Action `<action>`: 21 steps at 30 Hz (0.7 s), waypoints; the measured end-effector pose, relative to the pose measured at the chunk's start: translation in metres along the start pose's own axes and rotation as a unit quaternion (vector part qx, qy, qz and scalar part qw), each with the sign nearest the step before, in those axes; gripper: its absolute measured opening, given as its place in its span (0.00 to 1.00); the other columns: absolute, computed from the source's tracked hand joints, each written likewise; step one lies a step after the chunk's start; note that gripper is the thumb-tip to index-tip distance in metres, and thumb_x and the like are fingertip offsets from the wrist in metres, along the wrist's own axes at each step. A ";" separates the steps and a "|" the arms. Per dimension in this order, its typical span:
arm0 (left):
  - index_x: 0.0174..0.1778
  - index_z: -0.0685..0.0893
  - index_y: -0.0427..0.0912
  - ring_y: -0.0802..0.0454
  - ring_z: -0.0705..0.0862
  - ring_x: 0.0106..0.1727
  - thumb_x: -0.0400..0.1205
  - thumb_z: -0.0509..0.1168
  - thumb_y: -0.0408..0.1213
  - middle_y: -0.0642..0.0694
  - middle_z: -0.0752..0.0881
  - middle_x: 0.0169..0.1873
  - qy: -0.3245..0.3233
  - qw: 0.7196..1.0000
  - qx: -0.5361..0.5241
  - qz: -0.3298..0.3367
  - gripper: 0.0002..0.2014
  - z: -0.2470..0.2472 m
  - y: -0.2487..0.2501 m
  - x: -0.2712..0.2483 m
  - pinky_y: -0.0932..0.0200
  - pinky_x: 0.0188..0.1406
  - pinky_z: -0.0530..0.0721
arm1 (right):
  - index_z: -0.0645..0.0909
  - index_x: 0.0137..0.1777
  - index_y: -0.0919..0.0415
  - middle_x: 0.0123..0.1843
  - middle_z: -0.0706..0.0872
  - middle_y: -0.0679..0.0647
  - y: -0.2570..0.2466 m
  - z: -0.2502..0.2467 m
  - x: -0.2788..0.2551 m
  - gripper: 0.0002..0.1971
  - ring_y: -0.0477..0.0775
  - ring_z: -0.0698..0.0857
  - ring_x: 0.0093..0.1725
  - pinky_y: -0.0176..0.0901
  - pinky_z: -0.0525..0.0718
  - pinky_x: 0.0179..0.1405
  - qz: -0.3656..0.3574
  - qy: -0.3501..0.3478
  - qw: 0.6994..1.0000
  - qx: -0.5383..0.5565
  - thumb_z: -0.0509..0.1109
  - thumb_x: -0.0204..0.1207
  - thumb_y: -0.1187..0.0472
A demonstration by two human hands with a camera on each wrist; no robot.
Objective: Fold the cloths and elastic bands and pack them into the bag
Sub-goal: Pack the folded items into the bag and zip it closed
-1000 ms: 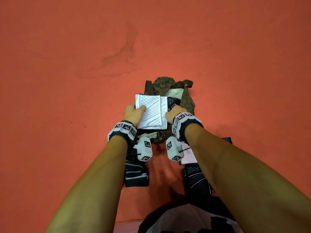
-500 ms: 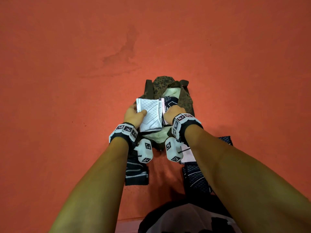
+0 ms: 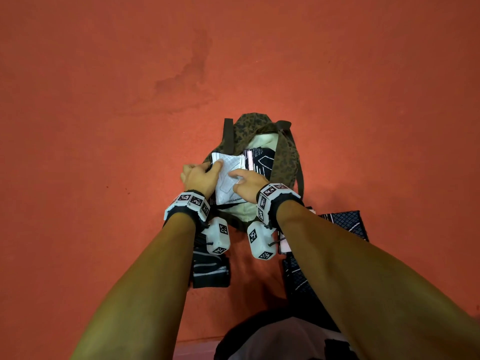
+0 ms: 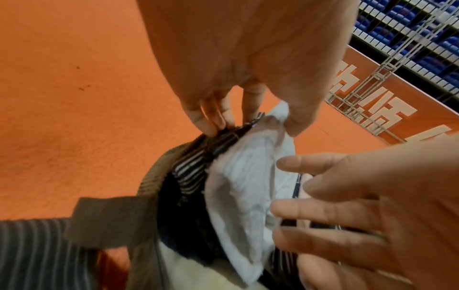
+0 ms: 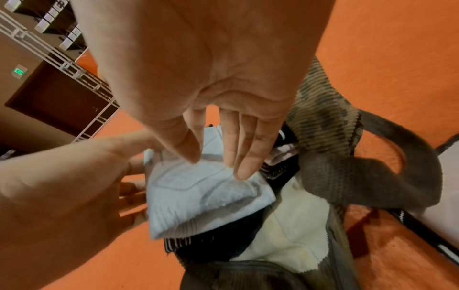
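My left hand (image 3: 200, 178) is at the left rim of the bag (image 3: 284, 154), just above the middle of the head view. Its thumb lies over the top corner of the folded white cloth (image 3: 228, 178) and its fingers (image 4: 208, 115) are curled down behind it, so the cloth's upper edge is pinched there; the same fingertips also touch the dark striped fabric at the bag's edge. In the left wrist view the white cloth (image 4: 238, 188) stands on edge in the bag's mouth, tilted, with its lower end down inside.

My right hand (image 3: 249, 185) lies on the cloth's right side. Its fingers (image 5: 243, 153) are straight and a little spread, the tips pressing flat on the white cloth (image 5: 203, 192); they grip nothing.

The bag lies open on the red floor (image 3: 104, 126), its camouflage outside facing up and its pale lining (image 3: 267, 141) showing at the far end of the opening. To the right of the white cloth, inside the opening, sits a dark folded cloth with white lines (image 3: 262, 162). A brown strap (image 5: 367, 176) loops across the right of the right wrist view.

Lower in the head view, under my forearms, more folded pieces lie on the floor: a dark striped one (image 3: 210, 271) below my left wrist and a dark gridded one (image 3: 345, 224) to the right of my right wrist.
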State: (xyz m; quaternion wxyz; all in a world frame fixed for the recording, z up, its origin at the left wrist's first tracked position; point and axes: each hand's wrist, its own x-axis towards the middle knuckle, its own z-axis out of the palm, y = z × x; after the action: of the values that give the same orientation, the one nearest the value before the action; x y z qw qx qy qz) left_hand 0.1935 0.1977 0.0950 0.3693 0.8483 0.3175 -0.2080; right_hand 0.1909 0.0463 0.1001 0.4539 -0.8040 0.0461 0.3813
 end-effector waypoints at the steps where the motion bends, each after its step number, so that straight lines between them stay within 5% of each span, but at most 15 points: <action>1: 0.53 0.88 0.45 0.39 0.67 0.74 0.83 0.57 0.63 0.39 0.72 0.70 -0.001 1.000 -0.023 -0.016 0.26 -0.002 0.001 0.001 0.47 0.76 0.64 | 0.78 0.74 0.45 0.72 0.80 0.48 -0.001 0.001 0.000 0.25 0.40 0.76 0.38 0.35 0.78 0.49 0.001 0.002 1.000 0.003 0.65 0.77 0.63; 3: 0.44 0.83 0.43 0.38 0.76 0.67 0.84 0.54 0.62 0.38 0.79 0.66 -0.011 0.995 -0.091 -0.048 0.26 -0.004 0.000 0.003 0.46 0.71 0.71 | 0.79 0.71 0.47 0.68 0.81 0.46 -0.002 0.001 0.001 0.23 0.47 0.81 0.49 0.41 0.81 0.58 0.003 0.018 1.000 0.003 0.65 0.77 0.63; 6: 0.64 0.81 0.34 0.37 0.80 0.61 0.88 0.50 0.51 0.33 0.82 0.63 -0.023 0.991 -0.115 -0.062 0.26 -0.006 -0.001 0.004 0.50 0.60 0.75 | 0.81 0.62 0.49 0.51 0.80 0.38 -0.006 0.003 0.001 0.15 0.50 0.82 0.55 0.40 0.78 0.58 -0.027 0.051 0.998 0.013 0.65 0.77 0.62; 8: 0.63 0.81 0.34 0.40 0.78 0.54 0.88 0.49 0.44 0.33 0.82 0.56 -0.033 0.994 -0.095 -0.042 0.21 -0.006 -0.002 0.002 0.55 0.51 0.70 | 0.81 0.58 0.49 0.42 0.78 0.36 -0.011 0.006 0.000 0.14 0.49 0.82 0.56 0.38 0.76 0.57 -0.055 0.052 0.997 0.026 0.66 0.75 0.65; 12: 0.34 0.82 0.42 0.48 0.75 0.38 0.84 0.58 0.34 0.42 0.79 0.33 -0.028 0.994 -0.100 0.020 0.14 -0.006 -0.010 -0.001 0.56 0.36 0.71 | 0.80 0.59 0.43 0.45 0.82 0.45 -0.015 0.012 0.003 0.17 0.50 0.83 0.49 0.45 0.81 0.59 -0.082 0.042 0.996 0.014 0.67 0.74 0.63; 16: 0.61 0.89 0.41 0.54 0.79 0.35 0.85 0.64 0.33 0.45 0.85 0.41 -0.004 0.992 -0.094 0.079 0.13 -0.016 -0.013 -0.005 0.72 0.31 0.77 | 0.79 0.66 0.43 0.39 0.78 0.40 -0.016 0.010 -0.001 0.19 0.50 0.83 0.48 0.42 0.80 0.58 -0.092 0.036 0.995 -0.011 0.70 0.76 0.60; 18: 0.64 0.88 0.41 0.56 0.75 0.27 0.82 0.66 0.31 0.45 0.85 0.37 0.015 0.992 -0.102 0.075 0.15 -0.017 -0.014 -0.003 0.75 0.21 0.72 | 0.77 0.70 0.43 0.42 0.80 0.42 -0.017 0.010 -0.002 0.21 0.52 0.83 0.49 0.42 0.79 0.59 -0.089 0.029 0.995 -0.036 0.69 0.77 0.60; 21: 0.61 0.89 0.43 0.59 0.67 0.16 0.78 0.67 0.27 0.45 0.80 0.24 0.031 0.990 -0.119 0.070 0.17 -0.019 -0.018 -0.003 0.69 0.15 0.69 | 0.72 0.77 0.38 0.60 0.81 0.57 -0.017 0.012 0.007 0.27 0.58 0.81 0.59 0.46 0.78 0.65 -0.070 0.019 0.993 -0.096 0.65 0.79 0.60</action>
State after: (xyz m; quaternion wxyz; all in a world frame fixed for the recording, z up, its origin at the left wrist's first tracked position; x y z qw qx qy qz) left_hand 0.1812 0.2210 0.0998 0.4710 0.8245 0.2914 -0.1157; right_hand 0.1958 0.0676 0.1037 0.3994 -0.8521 -0.0388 0.3360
